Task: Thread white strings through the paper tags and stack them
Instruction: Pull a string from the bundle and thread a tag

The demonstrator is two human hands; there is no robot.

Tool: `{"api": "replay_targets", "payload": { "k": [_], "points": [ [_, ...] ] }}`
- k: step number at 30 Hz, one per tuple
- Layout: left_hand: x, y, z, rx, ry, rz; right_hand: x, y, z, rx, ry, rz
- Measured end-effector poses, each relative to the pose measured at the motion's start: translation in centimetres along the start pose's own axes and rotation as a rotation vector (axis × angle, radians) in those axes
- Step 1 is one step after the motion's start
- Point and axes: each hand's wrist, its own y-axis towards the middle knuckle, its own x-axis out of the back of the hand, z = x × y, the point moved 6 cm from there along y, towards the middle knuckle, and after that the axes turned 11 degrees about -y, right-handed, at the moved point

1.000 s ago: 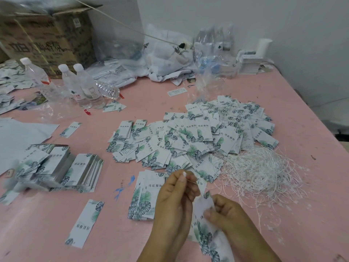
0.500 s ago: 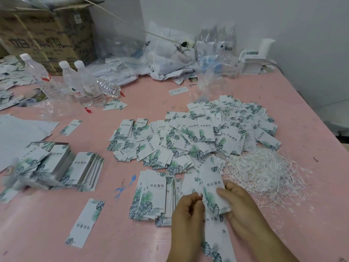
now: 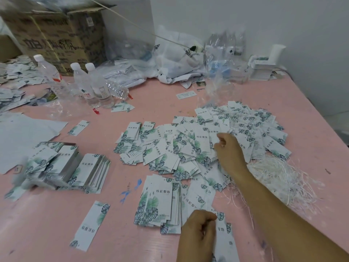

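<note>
With the right hand curled over the loose heap of paper tags, fingers apparently pinching one, and the left hand clenched beside the near stack, overlapping tags could lift together or scatter.

Leaf-print tags in loose heap; white strings tangled beside, rt.

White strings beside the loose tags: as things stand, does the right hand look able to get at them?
Probably yes. The right hand hovers over the loose tags, and the white strings lie uncovered on the table just beside its forearm, with nothing on top or between.
</note>
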Motion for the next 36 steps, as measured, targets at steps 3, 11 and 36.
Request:
{"api": "replay_targets", "payload": {
  "k": [3,11,36],
  "points": [
    [0.1,0.0,-0.5,-0.064,0.017,0.020,-0.9,-4.9,-1.9,0.005,0.084,0.022],
    [1.1,-0.7,-1.1,-0.127,-0.107,-0.072,-6.4,-11.5,1.7,0.122,0.035,0.443],
    [1.2,-0.6,0.1,0.014,-0.342,-0.104,-3.2,-10.8,-1.8,-0.212,0.547,0.464]
  ]
}}
